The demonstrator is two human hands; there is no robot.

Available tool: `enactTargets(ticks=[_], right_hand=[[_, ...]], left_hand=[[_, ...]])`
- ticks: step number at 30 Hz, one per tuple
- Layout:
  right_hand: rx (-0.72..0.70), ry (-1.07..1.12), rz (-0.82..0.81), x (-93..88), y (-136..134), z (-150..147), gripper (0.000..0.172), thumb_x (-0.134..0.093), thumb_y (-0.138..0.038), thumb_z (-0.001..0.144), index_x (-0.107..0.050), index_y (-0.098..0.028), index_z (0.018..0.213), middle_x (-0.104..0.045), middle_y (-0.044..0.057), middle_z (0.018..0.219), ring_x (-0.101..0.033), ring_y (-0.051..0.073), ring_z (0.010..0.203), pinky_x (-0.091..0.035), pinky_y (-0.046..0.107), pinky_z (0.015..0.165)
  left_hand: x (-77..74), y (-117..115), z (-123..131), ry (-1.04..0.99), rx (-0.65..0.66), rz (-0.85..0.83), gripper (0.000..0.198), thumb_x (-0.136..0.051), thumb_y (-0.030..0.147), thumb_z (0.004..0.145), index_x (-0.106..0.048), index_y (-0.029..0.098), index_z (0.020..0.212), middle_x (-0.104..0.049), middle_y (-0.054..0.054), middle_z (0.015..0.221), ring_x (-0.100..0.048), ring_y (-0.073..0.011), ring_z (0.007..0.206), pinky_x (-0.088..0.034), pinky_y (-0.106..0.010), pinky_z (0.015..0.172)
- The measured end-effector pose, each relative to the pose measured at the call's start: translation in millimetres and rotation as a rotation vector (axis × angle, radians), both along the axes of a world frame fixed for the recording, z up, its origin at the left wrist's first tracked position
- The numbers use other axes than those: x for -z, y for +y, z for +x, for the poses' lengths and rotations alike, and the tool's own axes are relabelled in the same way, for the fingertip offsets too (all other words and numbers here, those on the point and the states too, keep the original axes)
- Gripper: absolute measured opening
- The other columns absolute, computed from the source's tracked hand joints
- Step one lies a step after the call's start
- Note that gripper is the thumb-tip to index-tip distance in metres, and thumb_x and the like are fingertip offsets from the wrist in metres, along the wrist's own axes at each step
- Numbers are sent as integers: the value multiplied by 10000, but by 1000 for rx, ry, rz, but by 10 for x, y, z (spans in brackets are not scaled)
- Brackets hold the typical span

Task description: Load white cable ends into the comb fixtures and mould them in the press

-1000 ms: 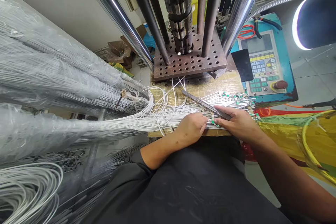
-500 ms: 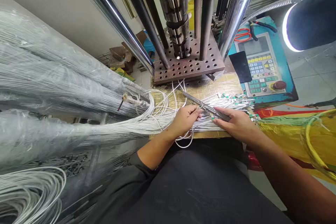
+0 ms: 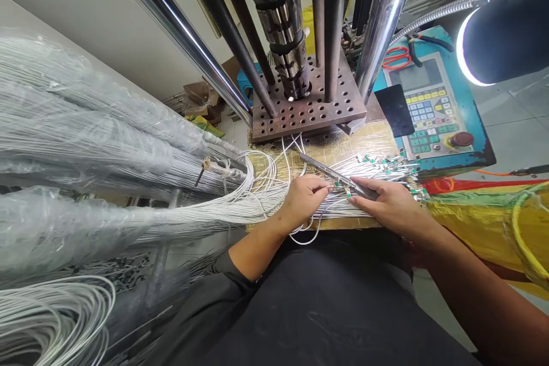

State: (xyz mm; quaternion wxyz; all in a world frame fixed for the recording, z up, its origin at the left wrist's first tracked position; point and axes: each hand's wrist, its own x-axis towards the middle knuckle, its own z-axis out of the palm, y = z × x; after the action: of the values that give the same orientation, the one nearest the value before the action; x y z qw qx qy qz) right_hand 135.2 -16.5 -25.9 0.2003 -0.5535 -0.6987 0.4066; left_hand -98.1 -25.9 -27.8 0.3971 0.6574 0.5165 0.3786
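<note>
A long, narrow dark metal bar (image 3: 326, 169) slants over the cables, its lower right end gripped between the thumb and fingers of my right hand (image 3: 392, 206). Beside the bar, my left hand (image 3: 302, 197) is closed in a pinch on a thin white cable (image 3: 317, 231) that loops down below it. A small green-tipped end (image 3: 337, 184) shows just past those fingertips, close to the bar. Under both hands lies a spread of white cables (image 3: 266, 197), many with green and metal ends (image 3: 386, 161) at the right. My left palm hides part of the bundle.
A press with a perforated steel plate (image 3: 309, 117) and upright rods stands beyond the hands. At right are a control panel (image 3: 433, 108), a dark flat slab (image 3: 393, 110) and a lamp (image 3: 506, 28). Plastic-wrapped cable bundles (image 3: 86, 126) fill the left; coiled cable (image 3: 55, 320) sits lower.
My left fingers have shifted slightly down and off the bar, and a green-tipped end now shows beyond them. The right hand keeps its grip on the bar. The view has shifted slightly.
</note>
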Motion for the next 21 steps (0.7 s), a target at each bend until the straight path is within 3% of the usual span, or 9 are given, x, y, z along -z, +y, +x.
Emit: enactTargets(ticks=[2,5,10,16,21], right_hand=[[-3,-2,-3,20,2,6,575,-668,-466,831,-698,-201,1341,-702,41,1309,-673,307,1195,-515,428,1094],[-1,-6,-8,41,9,-1,593,-670,-473,825,-693,-193,1347,-697,44,1320,-666,311,1207,-510,425,1099],[-1,-21,-4,27,14,-17,595,-675,-471,817,-698,-194,1343,-704,44,1307,-667,314,1205,-519,423,1089],[6,3,-7,31,-5,0,590,-677,-478,821,-700,-197,1340,-706,41,1302,-667,309,1208,-525,422,1088],[-8,7,-19,42,-3,-2,593,-674,-487,828,-695,-192,1342,-700,48,1314,-658,308,1224,-510,424,1107]], left_hand=[[-3,-20,-1,98,66,102,135,-664,182,922,-794,180,886,-758,-56,893,-679,-170,845,-511,-290,801],[-23,-40,1,170,114,120,167,-629,197,957,-775,174,878,-733,-43,849,-651,-163,801,-495,-286,776],[-38,-48,-11,230,81,170,161,-623,181,955,-742,171,847,-704,-33,817,-630,-155,774,-480,-276,748],[-2,-107,-48,488,97,277,220,-608,189,970,-714,185,777,-686,-24,767,-617,-169,771,-426,-331,778],[-4,-198,-96,538,59,292,241,-616,190,972,-696,189,744,-642,-4,714,-592,-157,739,-390,-343,768]])
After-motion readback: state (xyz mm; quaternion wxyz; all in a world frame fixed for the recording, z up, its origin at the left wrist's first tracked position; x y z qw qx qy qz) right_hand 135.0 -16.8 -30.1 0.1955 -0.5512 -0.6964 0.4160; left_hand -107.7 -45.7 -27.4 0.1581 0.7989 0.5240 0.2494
